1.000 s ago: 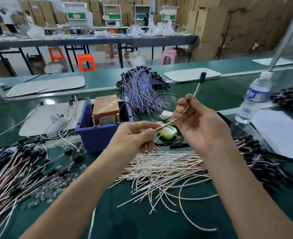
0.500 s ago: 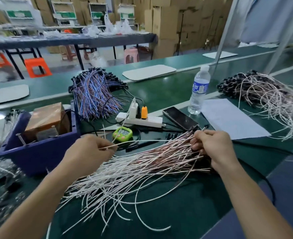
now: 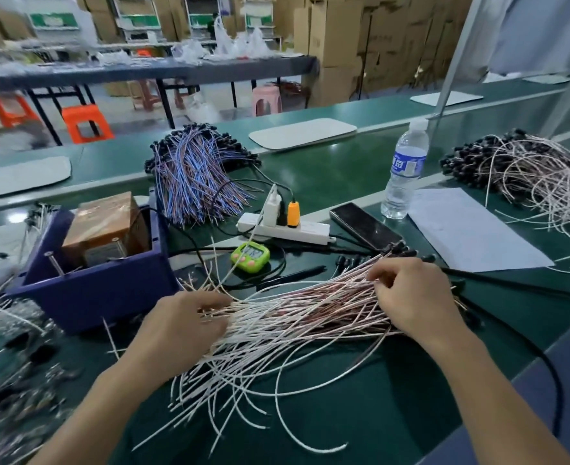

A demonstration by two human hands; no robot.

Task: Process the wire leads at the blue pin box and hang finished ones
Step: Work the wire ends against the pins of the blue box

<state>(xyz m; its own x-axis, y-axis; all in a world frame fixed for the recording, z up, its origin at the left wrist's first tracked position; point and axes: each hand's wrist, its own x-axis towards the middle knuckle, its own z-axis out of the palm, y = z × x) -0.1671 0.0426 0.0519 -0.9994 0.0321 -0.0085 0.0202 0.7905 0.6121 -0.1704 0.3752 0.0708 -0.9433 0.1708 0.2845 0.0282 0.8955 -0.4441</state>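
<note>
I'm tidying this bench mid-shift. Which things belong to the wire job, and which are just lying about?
In the job:
white leads
blue box
left hand
right hand

Lying about:
bottle
phone
paper
green timer
power strip

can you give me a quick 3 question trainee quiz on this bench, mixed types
1. True or false: both hands rest on the white wire pile.
2. What stands right of the phone? A) timer B) bottle C) blue box
3. Fill in: the green timer lies in front of the white power ____.

Key:
1. True: left hand and right hand are both on it.
2. B, the bottle.
3. strip.
</note>
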